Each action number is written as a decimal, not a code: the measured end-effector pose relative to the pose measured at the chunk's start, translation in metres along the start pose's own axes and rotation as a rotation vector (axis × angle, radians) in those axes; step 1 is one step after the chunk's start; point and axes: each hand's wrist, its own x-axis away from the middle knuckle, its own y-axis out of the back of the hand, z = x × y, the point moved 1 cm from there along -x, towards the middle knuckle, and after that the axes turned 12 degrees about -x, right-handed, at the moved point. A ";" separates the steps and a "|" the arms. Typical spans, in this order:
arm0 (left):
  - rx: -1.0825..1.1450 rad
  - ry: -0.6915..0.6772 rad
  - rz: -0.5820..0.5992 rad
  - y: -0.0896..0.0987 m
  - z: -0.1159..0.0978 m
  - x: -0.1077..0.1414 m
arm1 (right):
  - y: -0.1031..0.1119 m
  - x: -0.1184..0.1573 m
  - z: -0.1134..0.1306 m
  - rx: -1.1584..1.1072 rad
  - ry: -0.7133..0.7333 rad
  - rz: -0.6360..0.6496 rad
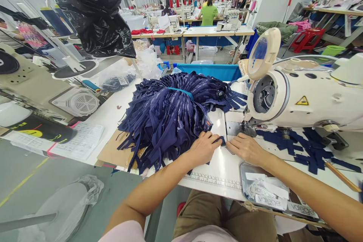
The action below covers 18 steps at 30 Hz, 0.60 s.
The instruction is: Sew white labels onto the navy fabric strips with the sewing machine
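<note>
A small navy fabric strip [222, 140] lies at the front of the sewing machine's needle plate [233, 128]. My left hand [205, 146] is closed on the strip's left side, its wrist beside a big bundle of navy fabric pieces [170, 117] tied with a teal band [180, 91]. From the right, my right hand [246, 149] has its fingers pressed together at the strip's other end; the fingertips partly hide what they pinch. The presser foot [246, 128] of the sewing machine [309, 94] stands just beyond my right hand.
A metal tray [244, 181] of white printed labels [270, 199] sits under my right forearm. Loose navy strips [309, 147] and an orange-handled tool [342, 176] lie to the right. A magnifying lens [259, 55] juts above the machine. A black plastic bag [93, 11] hangs at upper left.
</note>
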 end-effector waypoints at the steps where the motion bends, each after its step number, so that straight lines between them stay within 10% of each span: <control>1: 0.001 -0.001 -0.002 0.000 0.000 0.000 | 0.000 0.000 0.000 0.007 0.009 -0.002; 18: -0.014 -0.011 -0.007 -0.002 0.001 -0.001 | -0.001 0.000 0.000 0.078 0.019 0.060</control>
